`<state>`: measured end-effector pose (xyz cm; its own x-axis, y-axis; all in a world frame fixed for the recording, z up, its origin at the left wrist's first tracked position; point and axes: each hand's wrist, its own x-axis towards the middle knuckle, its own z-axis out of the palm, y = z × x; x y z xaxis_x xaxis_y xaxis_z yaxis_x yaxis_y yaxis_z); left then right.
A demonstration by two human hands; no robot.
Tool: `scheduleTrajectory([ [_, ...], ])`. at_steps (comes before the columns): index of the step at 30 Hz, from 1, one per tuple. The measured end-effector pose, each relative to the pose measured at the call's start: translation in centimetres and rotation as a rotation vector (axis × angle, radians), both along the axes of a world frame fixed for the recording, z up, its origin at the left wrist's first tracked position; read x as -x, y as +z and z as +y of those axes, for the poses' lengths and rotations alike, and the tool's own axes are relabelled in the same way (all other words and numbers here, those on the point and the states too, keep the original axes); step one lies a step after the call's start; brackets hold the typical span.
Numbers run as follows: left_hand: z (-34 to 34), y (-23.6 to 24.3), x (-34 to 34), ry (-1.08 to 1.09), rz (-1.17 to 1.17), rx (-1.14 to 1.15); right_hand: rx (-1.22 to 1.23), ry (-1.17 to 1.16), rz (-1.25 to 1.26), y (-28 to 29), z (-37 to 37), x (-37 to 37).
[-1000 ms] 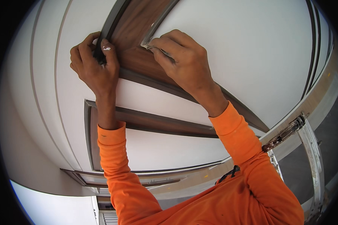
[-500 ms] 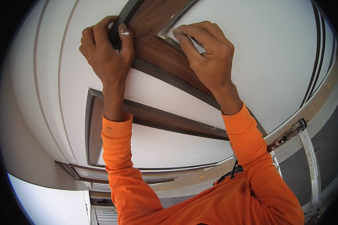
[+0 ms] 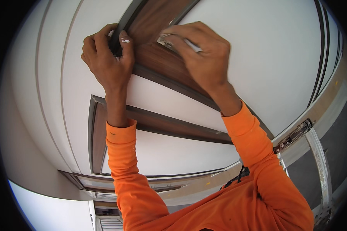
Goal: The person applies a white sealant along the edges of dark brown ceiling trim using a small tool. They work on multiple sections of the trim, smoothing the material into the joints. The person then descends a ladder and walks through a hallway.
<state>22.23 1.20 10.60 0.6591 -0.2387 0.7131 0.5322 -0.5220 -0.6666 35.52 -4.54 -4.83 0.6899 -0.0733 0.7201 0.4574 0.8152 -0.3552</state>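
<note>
At the upper centre of the frame, the right hand is brought back leftward from the white panel onto the pale-marked inner corner of the brown wood-grain trim; half a second ago its fingertips are seen just right of that corner. A thin, pale piece is pinched between its thumb and fingers, largely hidden by them. Contact with the corner is thus apparently regained, and the work seems centred there, though the pressure cannot be judged. At the upper left, the left hand is kept at the trim's dark outer edging, which is clamped between thumb and bent fingers; little change is seen in that hold. White smudges are shown on the left thumb.
</note>
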Motion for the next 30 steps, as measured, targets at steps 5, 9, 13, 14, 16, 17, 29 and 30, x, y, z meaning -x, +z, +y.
scheduleTrajectory([
  [5,0.2,0.1,-0.2,0.005,0.005,-0.015,0.062,-0.115,-0.044,-1.8,1.6,-0.8],
  [9,0.0,0.0,0.0,0.035,0.008,-0.029,0.071,-0.241,-0.053,-1.6,2.1,0.5],
  [13,0.1,0.0,-0.3,0.030,0.000,-0.001,-0.026,0.084,0.078,-0.5,1.4,1.5],
  [14,0.3,0.0,0.1,0.035,-0.005,-0.006,-0.071,0.184,0.070,-0.2,1.0,1.5],
  [16,0.2,0.0,0.1,0.035,-0.005,-0.010,-0.086,0.200,0.072,-0.2,0.9,1.1],
  [17,0.0,-0.1,0.0,0.034,0.002,-0.008,-0.052,0.120,0.085,-1.0,1.6,0.7],
  [29,-0.1,0.1,0.1,0.066,0.007,0.008,-0.231,0.046,-0.098,-0.4,1.6,2.7],
  [30,0.0,0.2,0.4,0.061,0.009,0.009,-0.204,0.010,-0.083,-0.2,1.5,2.5],
])
